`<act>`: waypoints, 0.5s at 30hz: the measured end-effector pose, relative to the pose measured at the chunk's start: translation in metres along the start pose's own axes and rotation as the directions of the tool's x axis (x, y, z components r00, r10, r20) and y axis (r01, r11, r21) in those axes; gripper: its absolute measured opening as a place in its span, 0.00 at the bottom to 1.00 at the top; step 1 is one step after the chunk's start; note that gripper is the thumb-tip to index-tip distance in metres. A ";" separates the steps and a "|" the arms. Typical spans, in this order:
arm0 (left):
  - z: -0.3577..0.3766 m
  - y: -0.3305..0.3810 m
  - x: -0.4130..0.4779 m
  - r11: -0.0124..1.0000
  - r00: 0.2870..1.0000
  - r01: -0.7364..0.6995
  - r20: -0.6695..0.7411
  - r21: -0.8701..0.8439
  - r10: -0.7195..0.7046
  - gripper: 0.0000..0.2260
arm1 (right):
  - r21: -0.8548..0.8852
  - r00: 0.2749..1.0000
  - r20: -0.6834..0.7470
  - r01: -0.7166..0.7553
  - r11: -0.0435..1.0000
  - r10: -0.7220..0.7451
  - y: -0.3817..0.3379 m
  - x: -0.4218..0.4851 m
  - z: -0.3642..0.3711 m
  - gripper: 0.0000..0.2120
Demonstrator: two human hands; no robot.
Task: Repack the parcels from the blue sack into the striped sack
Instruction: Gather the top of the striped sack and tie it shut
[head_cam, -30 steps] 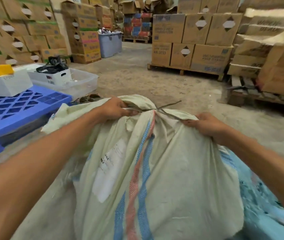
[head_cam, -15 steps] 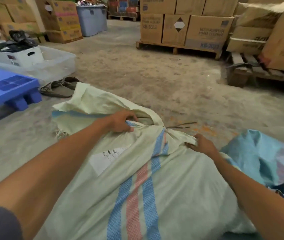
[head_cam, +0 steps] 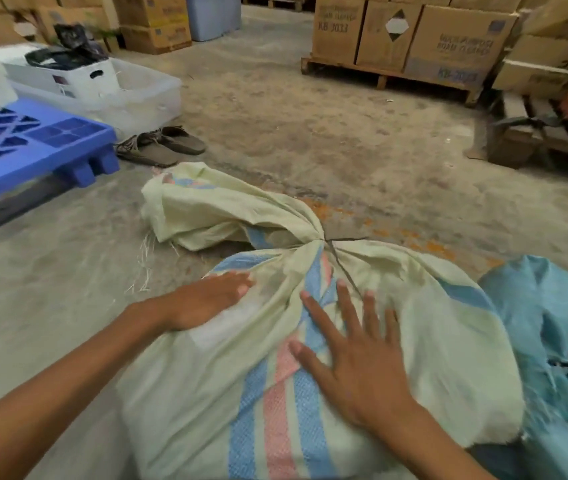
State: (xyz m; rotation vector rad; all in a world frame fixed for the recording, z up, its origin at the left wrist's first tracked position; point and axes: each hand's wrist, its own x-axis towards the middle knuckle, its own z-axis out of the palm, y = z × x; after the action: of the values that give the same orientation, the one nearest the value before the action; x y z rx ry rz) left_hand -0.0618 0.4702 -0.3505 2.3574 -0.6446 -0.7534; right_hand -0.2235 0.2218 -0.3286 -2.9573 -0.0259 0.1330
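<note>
Left hand [head_cam: 206,301] lies open and flat, palm down, on the left shoulder of the striped sack [head_cam: 414,358], at centre left of the frame, gripping nothing. At the far left edge a blue plastic pallet [head_cam: 33,150] sits on the concrete floor [head_cam: 293,133], and above it, in the upper left, a clear plastic tub [head_cam: 147,95] holds a white box with a black bag on top. Just right of the pallet a pair of brown sandals [head_cam: 165,145] lies on the floor.

The striped sack fills the lower centre, bulging and lying on its side, pale green with blue and pink stripes running along it. Its neck is gathered and tied shut with a dark cord [head_cam: 339,252] at mid frame; the loose top of the sack flops past the knot toward the left.

Right hand [head_cam: 355,355] rests on the sack's middle stripes, fingers spread wide and open, holding nothing.

At the lower right edge the blue sack [head_cam: 552,341] lies crumpled and slack, touching the striped sack's right side. In the upper right, cardboard boxes [head_cam: 414,36] stand stacked on a wooden pallet [head_cam: 390,72].
</note>
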 end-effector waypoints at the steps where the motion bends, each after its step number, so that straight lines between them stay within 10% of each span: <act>1: -0.003 -0.010 0.004 0.995 0.997 0.060 -0.037 -0.082 -0.064 0.27 | -0.054 0.999 -0.048 -0.023 0.998 0.021 0.004 0.001 0.006 0.32; 9: -0.008 -0.074 0.011 0.937 0.939 0.323 -0.075 -0.137 -0.335 0.32 | -0.189 0.983 -0.126 -0.157 0.969 0.135 0.040 -0.039 0.004 0.37; 15: -0.004 -0.015 -0.003 0.930 0.861 0.234 -0.385 -0.283 -0.333 0.30 | -0.187 0.983 -0.146 -0.136 0.973 0.110 0.031 -0.014 0.010 0.37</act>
State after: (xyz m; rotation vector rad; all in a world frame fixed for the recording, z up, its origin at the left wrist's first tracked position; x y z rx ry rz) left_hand -0.0576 0.4845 -0.3561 2.3163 -0.0141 -0.3753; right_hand -0.2382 0.1925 -0.3429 -3.1577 0.1730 -0.0572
